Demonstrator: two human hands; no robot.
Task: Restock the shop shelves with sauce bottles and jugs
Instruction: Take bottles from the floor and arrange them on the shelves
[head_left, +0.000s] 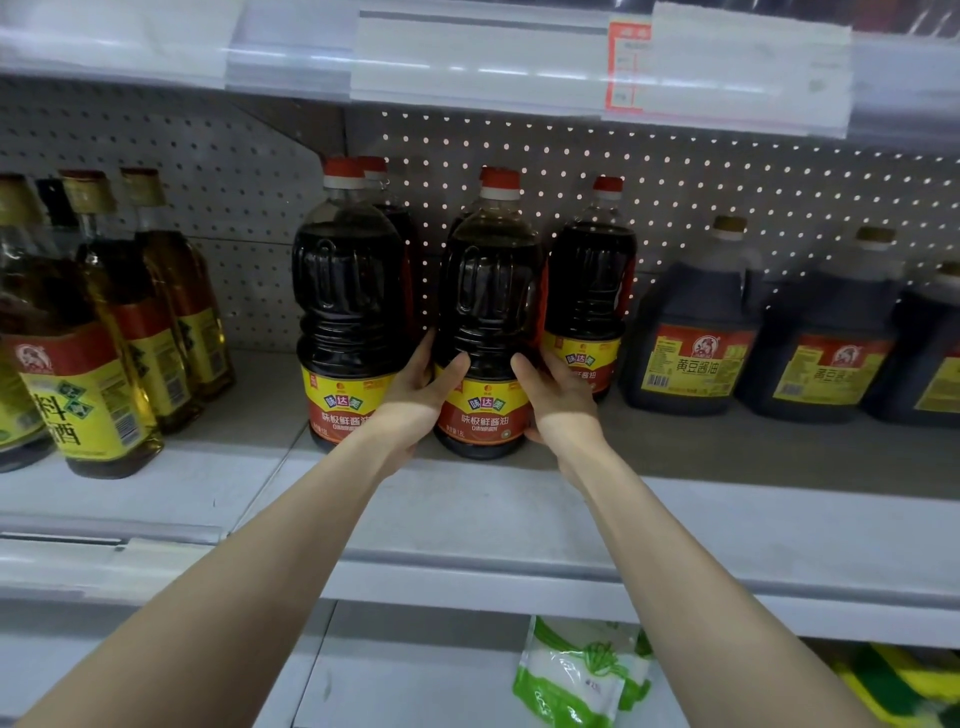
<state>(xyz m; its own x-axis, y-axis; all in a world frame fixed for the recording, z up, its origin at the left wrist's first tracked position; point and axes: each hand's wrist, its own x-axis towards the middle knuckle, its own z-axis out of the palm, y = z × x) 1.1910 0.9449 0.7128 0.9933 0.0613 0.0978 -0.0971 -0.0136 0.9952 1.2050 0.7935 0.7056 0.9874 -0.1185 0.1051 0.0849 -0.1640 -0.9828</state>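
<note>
Left grip (415, 397), right grip (560, 402) hold sauce bottle (488, 312) upright.

You are looking at five red-capped soy sauce bottles (347, 312) standing mid-shelf (467, 499), two of them showing only partly behind the front ones. Three dark jugs (691, 338) are sitting toward the shelf's right edge, and at least four yellow cooking-wine bottles (104, 364) are standing toward its left edge. You are gripping one soy sauce bottle with two hands, your left hand (415, 400) and right hand (563, 402). One green-and-white pouch (576, 675) is lying on the lower shelf (415, 675).
</note>
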